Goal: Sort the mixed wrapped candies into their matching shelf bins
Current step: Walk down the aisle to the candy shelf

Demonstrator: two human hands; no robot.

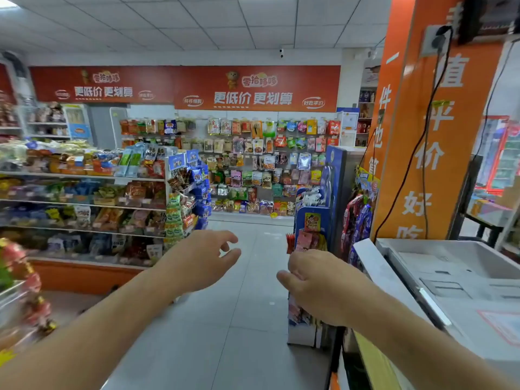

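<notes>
Both my arms reach forward over the shop aisle. My left hand is held out with its fingers spread and nothing in it. My right hand shows its back, in front of the lower part of a blue display rack. Its fingers curl down out of sight, so I cannot tell whether it holds anything. At the far left edge, a blurred heap of red and gold wrapped candies sits by a clear bin, well left of both hands.
Long shelves of snack packets run along the left. A wall of hanging packets closes the far end of the tiled aisle. An orange pillar and a grey counter unit stand on the right.
</notes>
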